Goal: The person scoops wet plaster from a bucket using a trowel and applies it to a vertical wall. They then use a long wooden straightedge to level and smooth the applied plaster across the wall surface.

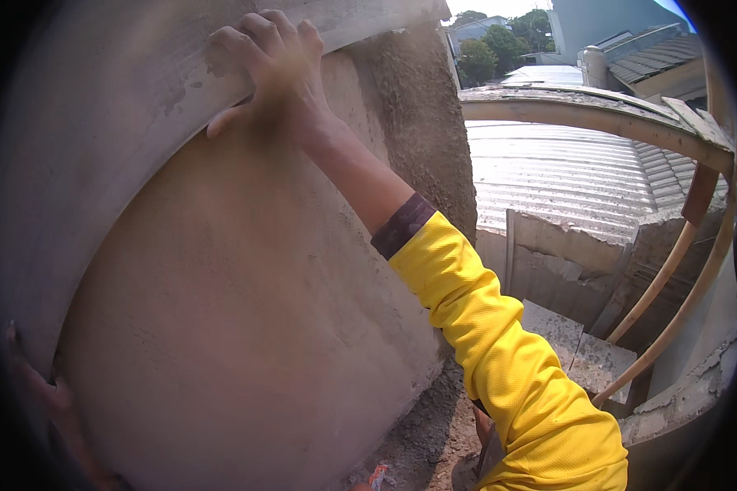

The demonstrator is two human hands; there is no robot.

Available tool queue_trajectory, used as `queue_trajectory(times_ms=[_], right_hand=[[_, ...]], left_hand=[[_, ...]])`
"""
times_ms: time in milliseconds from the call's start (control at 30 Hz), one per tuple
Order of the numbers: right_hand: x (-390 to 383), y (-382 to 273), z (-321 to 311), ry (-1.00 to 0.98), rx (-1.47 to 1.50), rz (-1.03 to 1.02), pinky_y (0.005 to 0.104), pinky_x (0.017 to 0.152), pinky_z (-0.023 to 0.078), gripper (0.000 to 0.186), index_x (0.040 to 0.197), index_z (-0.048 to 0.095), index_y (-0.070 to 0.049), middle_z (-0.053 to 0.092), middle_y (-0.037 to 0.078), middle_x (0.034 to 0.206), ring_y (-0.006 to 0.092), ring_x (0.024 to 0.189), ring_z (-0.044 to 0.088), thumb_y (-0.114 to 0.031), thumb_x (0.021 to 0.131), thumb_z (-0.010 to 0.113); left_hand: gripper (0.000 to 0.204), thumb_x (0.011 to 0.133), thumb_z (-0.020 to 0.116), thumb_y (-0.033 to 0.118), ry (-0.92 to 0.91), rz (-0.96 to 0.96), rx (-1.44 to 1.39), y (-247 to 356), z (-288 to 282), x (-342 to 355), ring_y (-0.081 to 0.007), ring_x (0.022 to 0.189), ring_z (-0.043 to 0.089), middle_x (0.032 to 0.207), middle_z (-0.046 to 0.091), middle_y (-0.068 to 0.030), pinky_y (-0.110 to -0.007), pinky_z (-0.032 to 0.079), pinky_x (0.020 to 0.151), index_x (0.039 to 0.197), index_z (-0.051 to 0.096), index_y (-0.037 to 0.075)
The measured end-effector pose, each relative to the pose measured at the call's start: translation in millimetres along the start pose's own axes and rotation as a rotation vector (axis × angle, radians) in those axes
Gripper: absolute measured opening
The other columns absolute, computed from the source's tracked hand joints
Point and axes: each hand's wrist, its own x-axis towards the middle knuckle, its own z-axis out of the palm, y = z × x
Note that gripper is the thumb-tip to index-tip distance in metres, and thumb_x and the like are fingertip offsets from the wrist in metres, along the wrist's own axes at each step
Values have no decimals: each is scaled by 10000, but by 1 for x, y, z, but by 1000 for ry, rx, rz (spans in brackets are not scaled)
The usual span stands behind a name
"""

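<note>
A long grey straight board [82, 172], smeared with mortar, lies against a plastered wall [246, 278] and runs from the lower left to the top. My right hand [274, 61] grips it near its upper end, fingers bent over its face and thumb under its lower edge. My right arm, in a yellow sleeve with a dark cuff, reaches up across the wall. At the dark left rim of the picture, my left hand [49, 397] holds the board's other end; its fingers show only in part.
A rough mortar edge [426, 123] borders the wall on the right. Beyond stand a wooden frame [590, 119] with curved-looking poles [671, 262], a corrugated metal roof [549, 164] and concrete blocks [598, 360]. Rough mortar [426, 425] lies along the wall's foot.
</note>
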Motion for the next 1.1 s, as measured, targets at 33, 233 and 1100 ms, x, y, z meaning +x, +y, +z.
queue_trajectory(times_ms=[33, 233, 1100], right_hand=[[-14, -11, -3, -45, 16, 16, 669, 1192, 155, 1139, 1400, 565, -244, 485, 77, 1393, 320, 1443, 349, -873, 471, 766], [-74, -82, -47, -289, 65, 128, 682, 1234, 94, 1186, 1480, 497, -292, 469, 71, 1434, 306, 1537, 240, -863, 479, 782], [-158, -96, -65, -284, 92, 111, 659, 1279, 2, 1248, 1538, 450, -343, 410, -8, 1588, 295, 1581, 195, -793, 411, 743]], left_hand=[[740, 938, 710, 259, 0, -21, -1, 3, -3, -16, -381, 1442, 431, 1541, 461, -185, -512, 344, 1202, 1558, 379, 27], [750, 905, 719, 267, -29, -27, 15, 45, -33, -103, -388, 1435, 420, 1519, 461, -177, -542, 333, 1194, 1540, 394, 35], [831, 826, 756, 121, -267, -292, -51, 105, -52, -199, -413, 1447, 369, 1508, 416, -193, -580, 232, 1198, 1549, 350, 65]])
